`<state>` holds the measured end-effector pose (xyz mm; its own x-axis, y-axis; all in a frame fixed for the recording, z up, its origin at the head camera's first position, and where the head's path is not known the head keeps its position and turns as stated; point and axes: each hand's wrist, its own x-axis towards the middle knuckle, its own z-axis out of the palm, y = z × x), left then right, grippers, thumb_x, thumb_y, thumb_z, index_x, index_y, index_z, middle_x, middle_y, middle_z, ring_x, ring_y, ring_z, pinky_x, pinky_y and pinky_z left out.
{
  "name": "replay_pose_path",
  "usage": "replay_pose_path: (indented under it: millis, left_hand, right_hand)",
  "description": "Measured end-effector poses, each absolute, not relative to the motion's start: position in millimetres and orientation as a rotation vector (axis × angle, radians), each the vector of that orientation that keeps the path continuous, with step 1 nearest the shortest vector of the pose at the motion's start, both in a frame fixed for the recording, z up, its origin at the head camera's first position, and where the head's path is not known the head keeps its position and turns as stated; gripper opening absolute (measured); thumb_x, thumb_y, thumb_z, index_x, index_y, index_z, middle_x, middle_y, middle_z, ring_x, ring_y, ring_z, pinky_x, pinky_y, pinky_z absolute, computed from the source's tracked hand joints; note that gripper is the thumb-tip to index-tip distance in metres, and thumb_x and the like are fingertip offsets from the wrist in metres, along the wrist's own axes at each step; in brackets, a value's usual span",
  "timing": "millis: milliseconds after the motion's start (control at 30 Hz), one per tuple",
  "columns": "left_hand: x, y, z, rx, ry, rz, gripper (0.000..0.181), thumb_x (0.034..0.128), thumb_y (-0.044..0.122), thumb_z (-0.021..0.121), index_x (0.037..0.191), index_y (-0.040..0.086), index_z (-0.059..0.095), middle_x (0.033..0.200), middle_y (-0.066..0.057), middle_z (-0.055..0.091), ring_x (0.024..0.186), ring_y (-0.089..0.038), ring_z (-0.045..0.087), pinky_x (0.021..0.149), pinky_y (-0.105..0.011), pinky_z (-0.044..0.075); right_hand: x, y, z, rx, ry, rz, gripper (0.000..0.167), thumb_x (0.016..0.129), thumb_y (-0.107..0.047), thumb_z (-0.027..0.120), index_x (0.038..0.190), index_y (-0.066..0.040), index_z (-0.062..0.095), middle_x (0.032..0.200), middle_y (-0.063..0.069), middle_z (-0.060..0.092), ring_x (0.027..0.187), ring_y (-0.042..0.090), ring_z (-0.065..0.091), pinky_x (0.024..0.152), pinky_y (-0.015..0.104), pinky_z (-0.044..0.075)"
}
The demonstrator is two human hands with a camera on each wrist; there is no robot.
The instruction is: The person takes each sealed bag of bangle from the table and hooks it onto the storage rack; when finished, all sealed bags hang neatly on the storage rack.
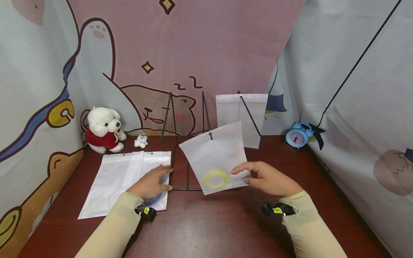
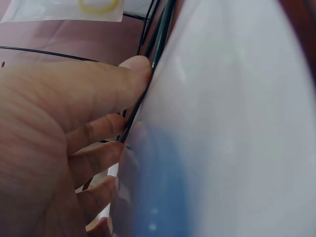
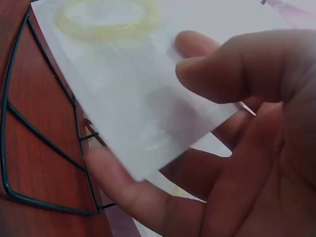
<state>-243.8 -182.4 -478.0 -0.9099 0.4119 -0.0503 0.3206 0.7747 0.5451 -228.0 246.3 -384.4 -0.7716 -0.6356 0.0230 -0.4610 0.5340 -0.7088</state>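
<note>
A white zip bag (image 1: pixel 219 150) with a yellow ring (image 1: pixel 216 180) showing through it hangs tilted on a front hook of the black wire rack (image 1: pixel 188 177). Beside its lower right corner is my right hand (image 1: pixel 269 177), fingers loosely bent. The thumb and index finger lie in front of the bag, the others behind its corner. With fingertips and thumb, my left hand (image 1: pixel 151 182) touches the rack's left side rod (image 2: pixel 159 37). Under that hand lies a white bag (image 1: pixel 156 161) with something blue (image 2: pixel 160 182) inside. Another white bag (image 1: pixel 120 168) lies to its left.
One more white bag (image 1: pixel 240 111) hangs on the rack's back right hook. A white plush bear (image 1: pixel 103 123) and a tiny bear figure (image 1: pixel 141 141) stand at the back left, a blue alarm clock (image 1: pixel 297 136) at the back right. Patterned cloth surrounds the table (image 1: pixel 200 229).
</note>
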Motion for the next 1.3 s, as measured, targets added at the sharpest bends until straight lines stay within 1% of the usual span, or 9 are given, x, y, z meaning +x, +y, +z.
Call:
replay_pose_path:
  millis: [133, 233, 267, 467, 600, 800, 1000, 1100, 1300]
  left_hand:
    - [-244.1, -183.0, -478.9, 0.589, 2.803, 0.818, 0.07, 0.0935, 0.024, 0.078, 0.155, 0.003, 0.051, 0.165, -0.023, 0.041, 0.156, -0.05, 0.028, 0.123, -0.067, 0.027]
    - [-244.4, -183.5, -479.6, 0.592, 2.804, 0.816, 0.07, 0.0937, 0.024, 0.078, 0.155, 0.003, 0.051, 0.165, -0.023, 0.041, 0.156, -0.05, 0.028, 0.123, -0.067, 0.027]
    - [-244.5, -183.6, -479.8, 0.592, 2.804, 0.814, 0.07, 0.0938, 0.024, 0.078, 0.155, 0.003, 0.051, 0.165, -0.023, 0.041, 0.156, -0.05, 0.028, 0.123, -0.067, 0.027]
    - [-244.8, -183.5, -479.8, 0.589, 2.805, 0.81, 0.07, 0.0938, 0.025, 0.078, 0.155, 0.003, 0.051, 0.165, -0.024, 0.041, 0.155, -0.05, 0.028, 0.124, -0.067, 0.027]
    - [-244.3, -183.3, -479.1, 0.582, 2.802, 0.815, 0.07, 0.0936, 0.025, 0.078, 0.155, 0.004, 0.052, 0.165, -0.024, 0.04, 0.156, -0.05, 0.028, 0.124, -0.067, 0.027]
    - [-243.9, -183.1, -478.4, 0.581, 2.801, 0.818, 0.07, 0.0937, 0.025, 0.078, 0.155, 0.004, 0.052, 0.165, -0.023, 0.04, 0.156, -0.05, 0.028, 0.124, -0.068, 0.026]
    - [-243.8, -183.1, -477.6, 0.58, 2.796, 0.825, 0.07, 0.0937, 0.025, 0.079, 0.155, 0.003, 0.052, 0.165, -0.024, 0.04, 0.156, -0.05, 0.028, 0.124, -0.068, 0.026]
    - [-243.9, -183.2, -477.4, 0.578, 2.793, 0.825, 0.07, 0.0938, 0.025, 0.079, 0.155, 0.004, 0.052, 0.165, -0.024, 0.04, 0.156, -0.05, 0.028, 0.123, -0.068, 0.026]
    - [-244.2, -182.9, -477.6, 0.573, 2.787, 0.833, 0.07, 0.0934, 0.025, 0.079, 0.155, 0.003, 0.052, 0.165, -0.024, 0.04, 0.156, -0.05, 0.027, 0.124, -0.068, 0.026]
  right_hand:
    - [-227.8, 244.7, -385.9, -0.853, 2.508, -1.15, 0.05, 0.095, 0.008, 0.062, 0.134, -0.025, 0.068, 0.14, 0.007, 0.063, 0.083, 0.021, 0.065, 0.071, 0.032, 0.063]
    - [-228.2, 244.2, -387.8, -0.795, 2.508, -1.224, 0.052, 0.095, 0.01, 0.06, 0.135, -0.022, 0.067, 0.147, 0.014, 0.058, 0.095, 0.027, 0.068, 0.072, 0.035, 0.066]
    - [-228.2, 244.1, -388.3, -0.778, 2.513, -1.247, 0.052, 0.095, 0.01, 0.06, 0.136, -0.022, 0.067, 0.146, 0.015, 0.057, 0.093, 0.028, 0.069, 0.072, 0.035, 0.066]
    - [-229.8, 243.3, -390.3, -0.708, 2.557, -1.38, 0.049, 0.097, 0.009, 0.06, 0.135, -0.021, 0.07, 0.141, 0.016, 0.061, 0.089, 0.026, 0.072, 0.071, 0.036, 0.066]
    - [-231.7, 243.0, -391.6, -0.669, 2.582, -1.435, 0.046, 0.099, 0.006, 0.061, 0.136, -0.019, 0.072, 0.14, 0.016, 0.062, 0.091, 0.027, 0.071, 0.072, 0.034, 0.066]
    - [-233.5, 241.0, -392.3, -0.656, 2.56, -1.565, 0.045, 0.102, 0.003, 0.06, 0.143, -0.015, 0.066, 0.142, 0.019, 0.06, 0.095, 0.03, 0.072, 0.074, 0.035, 0.066]
    - [-233.9, 238.1, -392.8, -0.699, 2.396, -1.81, 0.056, 0.102, 0.011, 0.054, 0.156, -0.007, 0.051, 0.145, 0.025, 0.051, 0.105, 0.027, 0.072, 0.082, 0.04, 0.065]
    - [-233.3, 234.8, -394.0, -0.728, 2.279, -1.912, 0.063, 0.101, 0.015, 0.05, 0.16, -0.004, 0.042, 0.146, 0.028, 0.045, 0.11, 0.025, 0.07, 0.087, 0.039, 0.063]
    - [-231.8, 226.7, -397.2, -0.737, 2.145, -2.045, 0.076, 0.096, 0.018, 0.055, 0.165, -0.009, 0.036, 0.155, 0.024, 0.038, 0.125, 0.026, 0.061, 0.099, 0.033, 0.059]
